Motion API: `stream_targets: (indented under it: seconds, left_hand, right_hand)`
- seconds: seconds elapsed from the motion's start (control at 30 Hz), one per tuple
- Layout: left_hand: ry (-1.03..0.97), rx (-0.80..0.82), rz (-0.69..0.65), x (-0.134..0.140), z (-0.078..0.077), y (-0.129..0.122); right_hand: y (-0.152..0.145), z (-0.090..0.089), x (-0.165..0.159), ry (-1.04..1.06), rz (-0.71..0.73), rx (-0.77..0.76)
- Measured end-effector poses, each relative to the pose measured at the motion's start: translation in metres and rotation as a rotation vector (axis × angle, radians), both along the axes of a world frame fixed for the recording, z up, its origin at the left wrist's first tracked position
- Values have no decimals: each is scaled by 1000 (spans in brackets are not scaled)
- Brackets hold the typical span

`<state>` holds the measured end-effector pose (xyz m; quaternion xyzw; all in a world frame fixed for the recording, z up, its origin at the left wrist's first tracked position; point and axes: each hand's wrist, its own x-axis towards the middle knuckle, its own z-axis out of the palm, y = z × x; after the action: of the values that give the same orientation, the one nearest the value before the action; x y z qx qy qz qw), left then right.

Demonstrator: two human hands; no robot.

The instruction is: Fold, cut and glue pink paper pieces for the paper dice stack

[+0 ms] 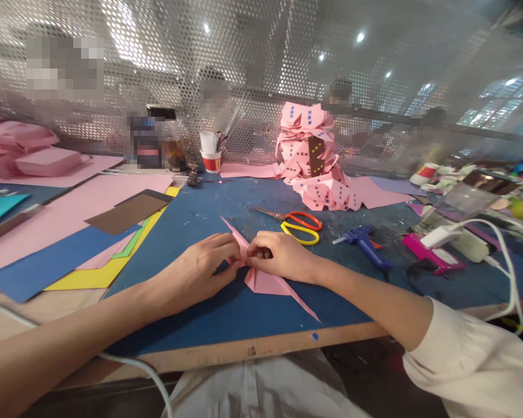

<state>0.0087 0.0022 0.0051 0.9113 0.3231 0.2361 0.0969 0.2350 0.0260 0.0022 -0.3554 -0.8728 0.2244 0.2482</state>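
A folded piece of pink paper (268, 283) with long pointed ends lies on the blue tabletop (187, 316), in front of my body. My left hand (211, 261) pinches it near the middle from the left. From the right, my right hand (283, 255) grips the same spot, its fingers curled and its fingertips close to the left ones. The paper between my fingertips is partly hidden. Just beyond my right hand rest scissors (303, 226) with one red and one yellow handle loop. A blue glue gun (366, 244) lies farther right.
Coloured sheets, including a blue strip (65, 255) and a brown piece (126, 212), are spread on the left. A pink folded-paper stack (309, 159) stands at the back near a paper cup (211, 161). At right are a magenta device (433, 255) and a white cable (508, 255).
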Motion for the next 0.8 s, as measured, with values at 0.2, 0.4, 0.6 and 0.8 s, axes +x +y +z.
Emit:
stream_targets:
  seconds: [0.2, 0.4, 0.6, 0.8]
  left_hand:
    - [4, 15, 21, 1, 0, 0]
    - [13, 0, 46, 1, 0, 0]
    - [13, -11, 62, 2, 0, 1]
    - [27, 3, 62, 1, 0, 1]
  right_hand:
    - [1, -3, -2, -4, -27, -5]
    - [2, -3, -3, -13, -38, -6]
    - [1, -2, -4, -5, -50, -31]
    - [-1, 0, -6, -14, -47, -34]
